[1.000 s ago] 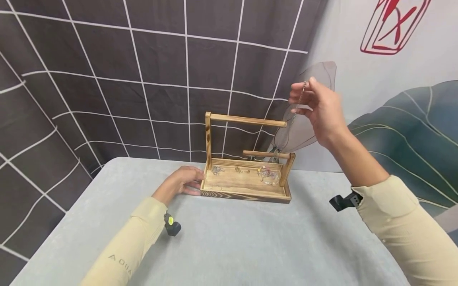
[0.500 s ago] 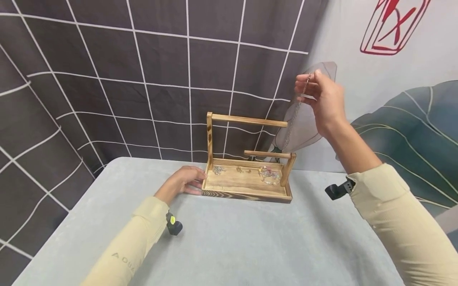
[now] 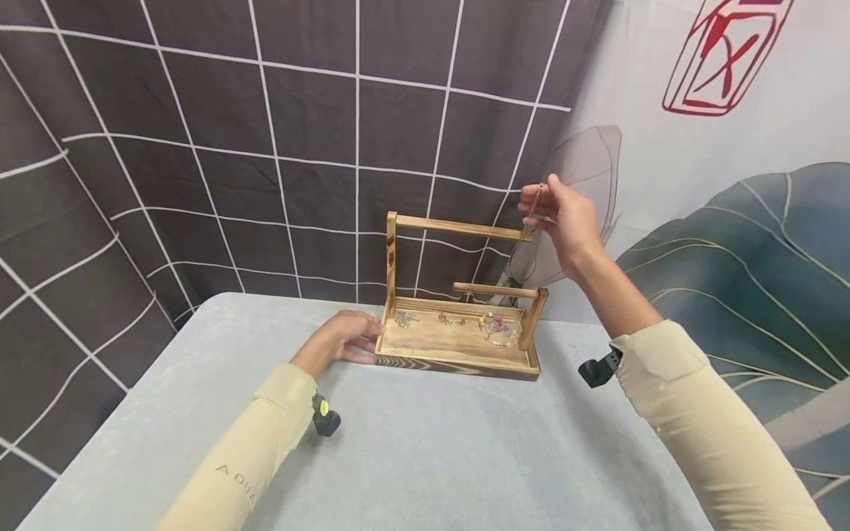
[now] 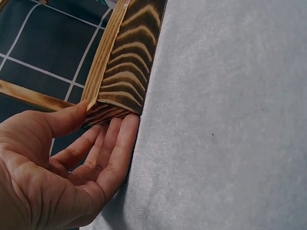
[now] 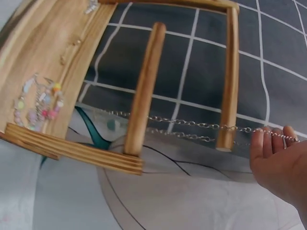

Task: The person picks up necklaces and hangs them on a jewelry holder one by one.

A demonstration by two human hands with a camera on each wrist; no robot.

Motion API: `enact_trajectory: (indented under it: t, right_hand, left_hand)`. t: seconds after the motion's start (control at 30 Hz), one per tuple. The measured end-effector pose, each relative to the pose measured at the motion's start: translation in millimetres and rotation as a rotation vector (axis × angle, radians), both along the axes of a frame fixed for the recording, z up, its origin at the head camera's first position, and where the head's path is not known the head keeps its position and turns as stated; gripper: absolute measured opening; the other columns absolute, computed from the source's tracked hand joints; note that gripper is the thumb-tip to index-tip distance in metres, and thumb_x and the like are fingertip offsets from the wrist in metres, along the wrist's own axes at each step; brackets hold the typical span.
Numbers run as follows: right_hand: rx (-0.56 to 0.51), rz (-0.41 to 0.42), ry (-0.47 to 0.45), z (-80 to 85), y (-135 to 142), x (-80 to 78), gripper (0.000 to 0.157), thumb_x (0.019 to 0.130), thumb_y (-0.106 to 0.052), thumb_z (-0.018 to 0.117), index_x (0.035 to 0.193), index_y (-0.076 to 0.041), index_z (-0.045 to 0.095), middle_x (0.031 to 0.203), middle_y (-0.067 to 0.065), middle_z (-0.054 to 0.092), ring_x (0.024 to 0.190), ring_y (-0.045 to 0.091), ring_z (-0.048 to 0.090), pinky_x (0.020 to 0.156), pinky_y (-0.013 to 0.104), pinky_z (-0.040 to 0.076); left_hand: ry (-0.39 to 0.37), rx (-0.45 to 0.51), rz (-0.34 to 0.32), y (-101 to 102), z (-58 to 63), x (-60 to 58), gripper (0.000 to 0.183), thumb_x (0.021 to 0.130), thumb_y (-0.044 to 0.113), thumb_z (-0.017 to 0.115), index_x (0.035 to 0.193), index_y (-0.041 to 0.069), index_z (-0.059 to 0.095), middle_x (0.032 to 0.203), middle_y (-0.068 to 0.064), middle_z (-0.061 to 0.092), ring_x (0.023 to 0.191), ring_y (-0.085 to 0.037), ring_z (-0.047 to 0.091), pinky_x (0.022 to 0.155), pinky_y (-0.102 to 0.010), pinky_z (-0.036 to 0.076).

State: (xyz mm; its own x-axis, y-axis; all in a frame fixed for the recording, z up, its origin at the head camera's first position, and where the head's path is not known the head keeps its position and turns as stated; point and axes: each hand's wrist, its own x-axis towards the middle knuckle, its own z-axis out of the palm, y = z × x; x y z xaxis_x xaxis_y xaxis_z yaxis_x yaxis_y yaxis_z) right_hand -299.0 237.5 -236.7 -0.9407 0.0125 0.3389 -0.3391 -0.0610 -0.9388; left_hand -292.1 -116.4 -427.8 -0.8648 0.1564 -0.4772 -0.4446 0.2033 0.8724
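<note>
My left hand [image 3: 340, 336] holds the left end of a wooden jewelry stand [image 3: 425, 346]. In the left wrist view its thumb lies on the rim and its fingers [image 4: 117, 143] bear on the striped end below. My right hand [image 3: 572, 225] is raised beside the free end of the stand's upper bar [image 3: 458, 227], pinching a silver chain necklace [image 5: 184, 123]. Two strands of the chain run from the fingers past the upper and lower bars in the right wrist view. The chain's far end is hidden behind the lower bar [image 3: 494, 290].
In the tray lie a beaded bracelet [image 3: 499, 332], small gold pieces [image 3: 451, 319] and a silver piece [image 3: 403, 318]. The stand is on a grey-covered table [image 3: 425, 442], close to a dark gridded curtain [image 3: 299, 147] and a pale printed hanging [image 3: 730, 221].
My right hand first rose slightly, then came down and left to the upper bar's free end, with the necklace in it. My left hand stays on the stand.
</note>
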Motion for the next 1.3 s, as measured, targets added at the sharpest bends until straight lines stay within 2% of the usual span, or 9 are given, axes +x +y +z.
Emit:
enact_trajectory:
  t: [0.23,0.43,0.57,0.7,0.83,0.97,1.07,1.17,1.3]
  right_hand:
    - [0.034,0.041,-0.052,-19.3,-7,3.3,0.044,0.124,-0.038,0.043,0.118,-0.006,0.072,0.106,-0.004,0.082,0.095,0.008,0.081,0.091,0.019,0.069]
    - [0.111,0.056,-0.075,-28.9,-11,6.1,0.050,0.124,-0.042,0.040,0.135,0.003,0.061,0.106,-0.007,0.080,0.098,0.007,0.081,0.094,0.020,0.068]
    - [0.190,0.031,-0.069,-37.7,-14,8.2,0.055,0.124,-0.042,0.041,0.143,0.006,0.060,0.103,-0.014,0.081,0.100,0.005,0.080,0.098,0.021,0.067]
    - [0.291,-0.001,-0.051,-50.1,-23,8.8,0.054,0.122,-0.038,0.049,0.147,0.008,0.062,0.103,-0.017,0.083,0.101,0.003,0.080,0.099,0.019,0.066]
    - [0.379,-0.017,-0.045,-60.7,-32,9.0,0.050,0.121,-0.034,0.054,0.148,0.007,0.064,0.119,0.003,0.085,0.104,0.004,0.079,0.103,0.022,0.067]
    - [0.403,-0.004,-0.062,-68.2,-40,8.2,0.052,0.121,-0.035,0.053,0.152,0.007,0.062,0.139,0.025,0.077,0.110,0.009,0.079,0.115,0.036,0.065]
    - [0.398,0.021,-0.074,-70.1,-46,7.3,0.054,0.121,-0.036,0.053,0.154,0.007,0.060,0.143,0.030,0.073,0.119,0.021,0.079,0.122,0.045,0.062]
    - [0.400,0.045,-0.078,-71.3,-55,7.7,0.053,0.121,-0.036,0.052,0.155,0.005,0.059,0.144,0.029,0.072,0.128,0.035,0.076,0.123,0.048,0.061]
    - [0.382,0.067,-0.070,-75.3,-68,7.8,0.051,0.121,-0.034,0.054,0.154,0.004,0.061,0.141,0.028,0.073,0.130,0.041,0.074,0.120,0.048,0.062]
  left_hand:
    - [0.010,-0.009,0.002,-3,1.4,1.5,0.037,0.108,0.010,0.071,0.143,-0.001,0.063,0.108,-0.009,0.074,0.087,-0.021,0.074,0.089,-0.048,0.076]
    - [0.009,-0.009,-0.017,1,2.8,-0.4,0.041,0.109,0.011,0.071,0.147,-0.002,0.062,0.111,-0.010,0.075,0.089,-0.021,0.076,0.091,-0.048,0.076]
    - [0.007,-0.001,-0.030,3,0.9,-2.0,0.043,0.109,0.011,0.070,0.149,-0.002,0.061,0.112,-0.010,0.073,0.091,-0.022,0.075,0.092,-0.048,0.076]
    - [0.001,0.002,-0.028,1,-0.2,0.0,0.042,0.109,0.010,0.070,0.149,-0.002,0.060,0.112,-0.010,0.073,0.092,-0.022,0.076,0.093,-0.049,0.076]
    - [0.003,0.000,-0.024,-1,0.5,1.7,0.041,0.109,0.010,0.069,0.148,-0.001,0.060,0.110,-0.009,0.072,0.091,-0.022,0.075,0.092,-0.049,0.076]
    - [0.002,-0.003,-0.030,0,0.1,0.7,0.039,0.109,0.010,0.068,0.146,-0.001,0.061,0.107,-0.008,0.072,0.089,-0.020,0.074,0.091,-0.047,0.076]
    - [-0.001,-0.002,-0.029,1,-0.3,-1.1,0.036,0.109,0.009,0.068,0.143,0.000,0.062,0.105,-0.007,0.071,0.088,-0.020,0.074,0.090,-0.047,0.076]
    - [-0.005,0.000,-0.025,0,0.5,-0.8,0.035,0.109,0.009,0.068,0.142,0.000,0.062,0.107,-0.007,0.071,0.088,-0.020,0.073,0.090,-0.047,0.076]
    - [-0.001,-0.002,-0.029,0,0.8,-0.3,0.036,0.109,0.010,0.069,0.143,0.001,0.062,0.108,-0.007,0.071,0.090,-0.020,0.073,0.088,-0.046,0.076]
